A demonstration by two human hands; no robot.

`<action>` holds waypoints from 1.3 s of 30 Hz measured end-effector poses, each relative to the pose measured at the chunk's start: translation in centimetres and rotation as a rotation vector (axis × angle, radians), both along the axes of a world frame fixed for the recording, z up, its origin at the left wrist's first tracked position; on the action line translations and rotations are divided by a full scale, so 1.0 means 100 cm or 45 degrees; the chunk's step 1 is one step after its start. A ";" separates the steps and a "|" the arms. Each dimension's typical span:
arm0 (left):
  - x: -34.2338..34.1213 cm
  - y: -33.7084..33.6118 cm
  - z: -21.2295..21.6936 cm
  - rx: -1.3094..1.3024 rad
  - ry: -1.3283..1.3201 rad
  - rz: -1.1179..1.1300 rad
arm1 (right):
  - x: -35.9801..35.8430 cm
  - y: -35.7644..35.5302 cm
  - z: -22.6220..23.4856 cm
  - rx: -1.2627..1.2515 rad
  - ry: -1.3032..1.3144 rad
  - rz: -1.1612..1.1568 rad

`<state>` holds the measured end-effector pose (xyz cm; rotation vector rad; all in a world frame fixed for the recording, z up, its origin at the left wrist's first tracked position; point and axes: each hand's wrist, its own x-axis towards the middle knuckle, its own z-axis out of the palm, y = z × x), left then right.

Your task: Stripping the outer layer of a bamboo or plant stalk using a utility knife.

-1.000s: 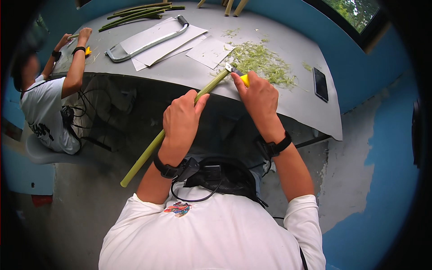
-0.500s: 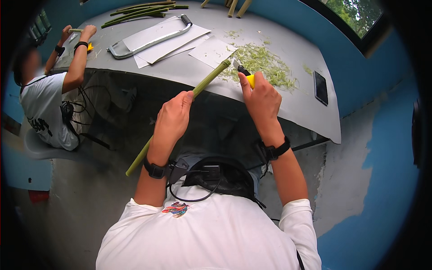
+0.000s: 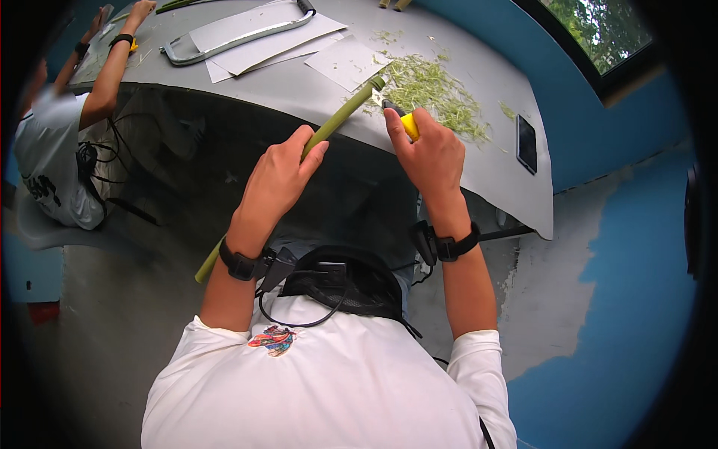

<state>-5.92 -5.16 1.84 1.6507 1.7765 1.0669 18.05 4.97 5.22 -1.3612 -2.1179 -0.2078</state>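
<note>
At frame centre, left hand [image 3: 280,176] clamps the green stalk [image 3: 340,120] steady against the table [image 3: 479,161] while right hand [image 3: 432,157], closed on a yellow-handled knife [image 3: 404,122], works its tip.

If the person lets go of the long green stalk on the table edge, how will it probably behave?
The green stalk looks stiff: it stays straight though the left hand grips only its middle. Being round, it would probably roll. Only its tip lies over the grey table, so it would likely tip off the edge.
</note>
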 end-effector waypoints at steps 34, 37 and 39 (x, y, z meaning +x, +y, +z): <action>0.001 -0.010 0.018 0.088 0.145 0.027 | -0.005 0.005 0.008 -0.028 0.069 0.054; 0.007 -0.005 0.019 0.117 0.234 0.062 | -0.006 0.009 0.008 -0.072 0.092 0.053; 0.012 -0.005 0.023 0.111 0.243 0.071 | -0.003 0.012 0.007 -0.072 0.100 0.014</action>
